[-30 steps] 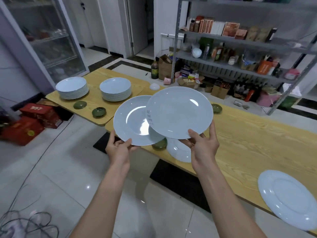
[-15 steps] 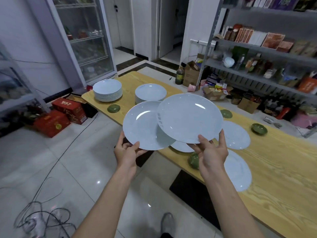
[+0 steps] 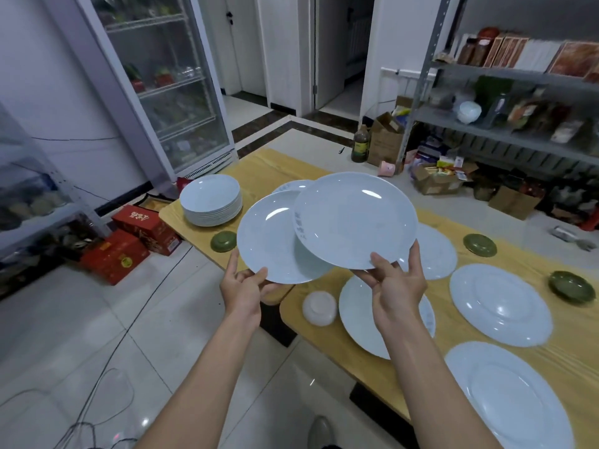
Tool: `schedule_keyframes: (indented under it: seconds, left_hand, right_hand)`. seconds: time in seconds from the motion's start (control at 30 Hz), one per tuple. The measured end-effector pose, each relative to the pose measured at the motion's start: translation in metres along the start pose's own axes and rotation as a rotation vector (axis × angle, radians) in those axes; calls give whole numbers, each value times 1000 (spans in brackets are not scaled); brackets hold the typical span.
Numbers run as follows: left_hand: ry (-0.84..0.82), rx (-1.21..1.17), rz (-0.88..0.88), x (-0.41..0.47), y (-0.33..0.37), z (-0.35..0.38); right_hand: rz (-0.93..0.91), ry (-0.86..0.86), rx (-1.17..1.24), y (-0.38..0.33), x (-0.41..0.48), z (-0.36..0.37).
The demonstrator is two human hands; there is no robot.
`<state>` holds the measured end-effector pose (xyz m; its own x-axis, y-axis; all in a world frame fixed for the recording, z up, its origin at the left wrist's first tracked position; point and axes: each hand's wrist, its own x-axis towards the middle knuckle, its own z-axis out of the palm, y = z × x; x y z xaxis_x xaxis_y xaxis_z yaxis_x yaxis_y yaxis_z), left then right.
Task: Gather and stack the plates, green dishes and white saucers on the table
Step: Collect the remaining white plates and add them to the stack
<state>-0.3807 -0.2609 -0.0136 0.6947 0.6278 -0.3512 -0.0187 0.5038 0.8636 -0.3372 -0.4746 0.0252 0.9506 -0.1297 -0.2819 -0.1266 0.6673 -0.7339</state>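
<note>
Head view: my left hand (image 3: 243, 286) pinches the near rim of the left plate (image 3: 269, 241), thumb on top and fingers underneath. My right hand (image 3: 397, 286) holds the near rim of the right plate (image 3: 353, 218) in the same way. Both plates are plain, glossy and pale blue-white. I hold them up over the near edge of the wood-grain counter (image 3: 265, 166), with the right plate overlapping the left one from above.

The right plate has a short line of grey printed characters inside its left rim, too blurred for me to read. Two red cartons (image 3: 146, 228) on the floor carry yellow lettering that I cannot make out either. The label on the dark oil bottle (image 3: 359, 144) beside the metal shelf (image 3: 486, 131) is also unreadable.

A tall stack of plates (image 3: 210, 199) stands at the counter's far left end. A second stack (image 3: 290, 186) shows just behind the plates I hold. Four single plates lie flat on the counter to my right: the far one (image 3: 434, 251), the middle one (image 3: 499, 304), one partly behind my right wrist (image 3: 359, 319) and the nearest one (image 3: 509, 393).

One green dish (image 3: 223, 241) sits near the tall stack, and two more (image 3: 479, 245) (image 3: 572, 285) sit toward the right. A small white saucer (image 3: 320, 307) rests at the near edge and looks upside down.
</note>
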Motion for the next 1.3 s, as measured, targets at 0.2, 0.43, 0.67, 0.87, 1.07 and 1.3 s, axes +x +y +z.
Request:
schedule_keyframes:
  seconds: [0.2,0.43,0.67,0.87,1.07,1.3]
  left_hand:
    - [5,35,-25,57,9,28]
    - [0,89,-95,126,13,59]
    - [-51,158,-198,210,9,80]
    - [-116,210,-280,272,3,89]
    - [-178,273,-340,303,-2,88]
    - [-192,347,-333,318,-7,88]
  right_hand:
    - [-6,26,-18,10,50,25]
    - [-15,90,-42,28,96,48]
    - [-49,197,-38,53,140,83]
    - [-90,253,-46,79,168,109]
    - [-100,348,-50,100,179,119]
    - [-63,385,-82,113,189,119]
